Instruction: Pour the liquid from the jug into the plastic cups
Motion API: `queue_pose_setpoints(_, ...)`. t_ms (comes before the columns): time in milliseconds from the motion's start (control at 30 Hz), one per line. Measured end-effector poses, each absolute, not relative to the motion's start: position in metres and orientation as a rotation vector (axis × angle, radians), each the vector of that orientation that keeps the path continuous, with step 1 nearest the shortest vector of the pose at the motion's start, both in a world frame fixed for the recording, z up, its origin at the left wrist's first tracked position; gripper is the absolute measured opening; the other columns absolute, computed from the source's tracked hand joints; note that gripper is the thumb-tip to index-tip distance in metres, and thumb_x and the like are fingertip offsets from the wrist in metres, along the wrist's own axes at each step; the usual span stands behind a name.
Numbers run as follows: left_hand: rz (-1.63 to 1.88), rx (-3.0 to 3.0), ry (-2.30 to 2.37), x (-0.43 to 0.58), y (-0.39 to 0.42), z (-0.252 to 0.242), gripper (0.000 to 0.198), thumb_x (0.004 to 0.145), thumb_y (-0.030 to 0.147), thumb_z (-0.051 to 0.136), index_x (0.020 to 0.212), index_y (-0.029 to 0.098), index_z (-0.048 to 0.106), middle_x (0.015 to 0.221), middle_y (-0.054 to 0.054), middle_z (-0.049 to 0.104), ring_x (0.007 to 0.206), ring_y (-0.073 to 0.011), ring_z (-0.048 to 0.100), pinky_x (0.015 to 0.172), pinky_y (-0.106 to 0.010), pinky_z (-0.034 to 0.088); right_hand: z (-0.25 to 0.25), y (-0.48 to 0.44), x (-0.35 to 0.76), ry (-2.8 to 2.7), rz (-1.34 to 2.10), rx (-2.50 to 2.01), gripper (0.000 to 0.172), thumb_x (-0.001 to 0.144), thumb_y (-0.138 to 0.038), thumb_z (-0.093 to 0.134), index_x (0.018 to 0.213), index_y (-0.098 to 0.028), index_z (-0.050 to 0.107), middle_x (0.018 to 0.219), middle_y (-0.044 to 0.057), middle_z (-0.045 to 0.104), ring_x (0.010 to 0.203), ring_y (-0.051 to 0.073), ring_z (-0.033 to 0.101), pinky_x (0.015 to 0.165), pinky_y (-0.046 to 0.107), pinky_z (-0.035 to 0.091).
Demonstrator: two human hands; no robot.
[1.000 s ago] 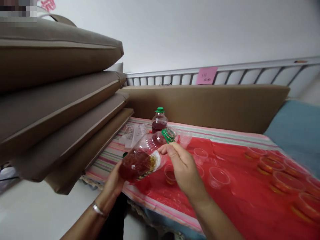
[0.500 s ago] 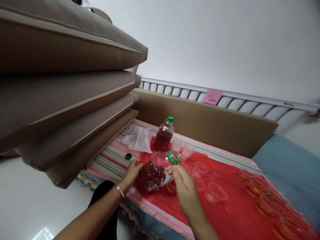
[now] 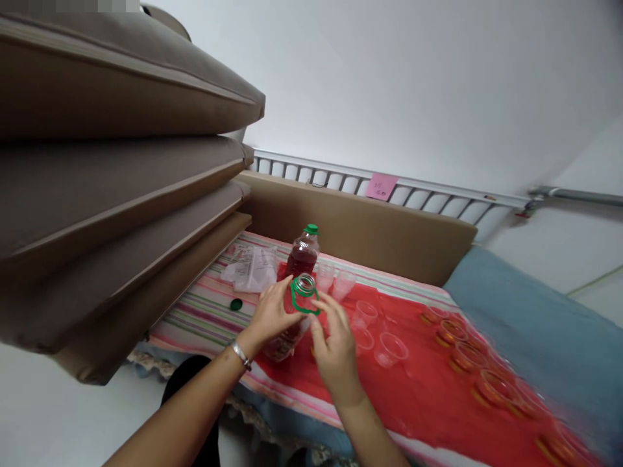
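Observation:
An uncapped clear bottle (image 3: 282, 347) of dark red drink stands near the cloth's front edge, a green carrying ring (image 3: 305, 311) round its neck. My left hand (image 3: 272, 311) is wrapped about its upper part, thumb in front. At the ring's right side is my right hand (image 3: 335, 350), fingers apart; whether the fingertips touch the ring is hard to tell. Behind is a second bottle (image 3: 302, 256) of red drink, closed with a green cap. A loose green cap (image 3: 236, 304) lies on the striped cloth (image 3: 199, 311) to the left.
Clear plastic cups (image 3: 392, 350) stand on the red sheet (image 3: 389, 402), with stacked cups (image 3: 344, 284) behind. Several cups holding amber liquid (image 3: 494, 387) line the right side. A plastic bag (image 3: 256, 269) lies at the back left. Stacked cushions (image 3: 146, 175) overhang on the left.
The bottle has gone from tilted to more upright. My left hand has moved from its lower side up near the neck. My right hand's fingers have loosened from the green ring.

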State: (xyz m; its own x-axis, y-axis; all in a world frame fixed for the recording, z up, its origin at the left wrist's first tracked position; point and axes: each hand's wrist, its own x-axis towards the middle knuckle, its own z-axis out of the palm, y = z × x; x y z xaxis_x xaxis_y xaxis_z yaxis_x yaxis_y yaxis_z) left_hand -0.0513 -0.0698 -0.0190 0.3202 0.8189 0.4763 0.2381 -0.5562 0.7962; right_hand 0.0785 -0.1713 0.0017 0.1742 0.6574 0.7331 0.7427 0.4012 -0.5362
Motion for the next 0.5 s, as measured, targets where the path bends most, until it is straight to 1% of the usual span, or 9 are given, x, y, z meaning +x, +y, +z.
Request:
queue_pose_setpoints(33,1.249,1.960,0.936,-0.052,-0.069,-0.020,0.080,0.063,0.038,0.079,0.135,0.018,0.050,0.137,-0.016,0.056,0.128,-0.0344,0.048,0.111,-0.051,0.029,-0.007,-0.174,0.091,-1.497,-0.111,-1.344,0.026,0.093,-0.030,0.047,0.110,-0.019,0.063,0.123,0.013,0.061,0.117,0.024,0.055,0.101,0.045,0.044)
queue_pose_setpoints(100,1.292,1.931,0.947,-0.054,-0.067,-0.020,0.075,0.063,0.039,0.079,0.130,0.019,0.055,0.133,-0.015,0.059,0.125,-0.0340,0.050,0.110,-0.047,0.031,-0.033,-0.179,0.119,-1.452,-0.098,-1.484,0.027,0.091,-0.031,0.048,0.106,-0.018,0.065,0.117,0.014,0.064,0.113,0.026,0.057,0.101,0.048,0.044)
queue_pose_setpoints(167,1.325,1.918,0.957,-0.056,-0.065,-0.019,0.070,0.062,0.037,0.079,0.127,0.020,0.057,0.129,-0.014,0.061,0.122,-0.0334,0.053,0.108,-0.044,0.034,-0.067,-0.182,0.142,-1.426,-0.042,-1.688,0.027,0.087,-0.027,0.049,0.103,-0.016,0.068,0.113,0.016,0.065,0.111,0.029,0.058,0.099,0.050,0.044)
queue_pose_setpoints(233,1.349,1.920,0.960,-0.055,-0.064,-0.018,0.067,0.063,0.034,0.079,0.125,0.021,0.059,0.125,-0.013,0.064,0.119,-0.0320,0.055,0.107,-0.042,0.035,-0.099,-0.183,0.156,-1.418,0.050,-1.879,0.030,0.083,-0.019,0.049,0.107,-0.016,0.068,0.114,0.017,0.065,0.112,0.030,0.058,0.099,0.048,0.045)
queue_pose_setpoints(300,1.367,1.920,0.949,-0.054,-0.064,-0.017,0.063,0.064,0.033,0.077,0.124,0.021,0.059,0.124,-0.013,0.064,0.118,-0.0319,0.055,0.107,-0.042,0.035,-0.121,-0.184,0.157,-1.416,0.140,-1.987,0.036,0.083,-0.014,0.047,0.114,-0.016,0.067,0.119,0.017,0.063,0.116,0.030,0.057,0.100,0.045,0.044)
queue_pose_setpoints(400,1.377,1.913,0.936,-0.054,-0.063,-0.018,0.059,0.066,0.034,0.075,0.121,0.020,0.060,0.124,-0.014,0.063,0.119,-0.0348,0.054,0.108,-0.046,0.032,-0.134,-0.184,0.148,-1.440,0.260,-1.997,0.040,0.084,-0.010,0.048,0.120,-0.015,0.064,0.128,0.018,0.058,0.123,0.031,0.053,0.103,0.043,0.041)
queue_pose_setpoints(433,1.362,1.935,0.969,-0.054,-0.060,-0.020,0.060,0.065,0.038,0.076,0.120,0.021,0.060,0.122,-0.013,0.064,0.118,-0.0348,0.055,0.108,-0.045,0.033,-0.134,-0.182,0.146,-1.434,0.265,-1.996,0.037,0.084,-0.010,0.050,0.117,-0.016,0.065,0.126,0.017,0.059,0.121,0.030,0.054,0.103,0.042,0.041)
queue_pose_setpoints(500,1.342,1.962,1.051,-0.054,-0.052,-0.026,0.062,0.062,0.044,0.077,0.117,0.022,0.060,0.121,-0.013,0.065,0.118,-0.0365,0.055,0.107,-0.046,0.034,-0.134,-0.177,0.144,-1.399,0.257,-2.003,0.029,0.083,-0.009,0.055,0.106,-0.019,0.070,0.115,0.012,0.064,0.110,0.026,0.060,0.097,0.035,0.045)
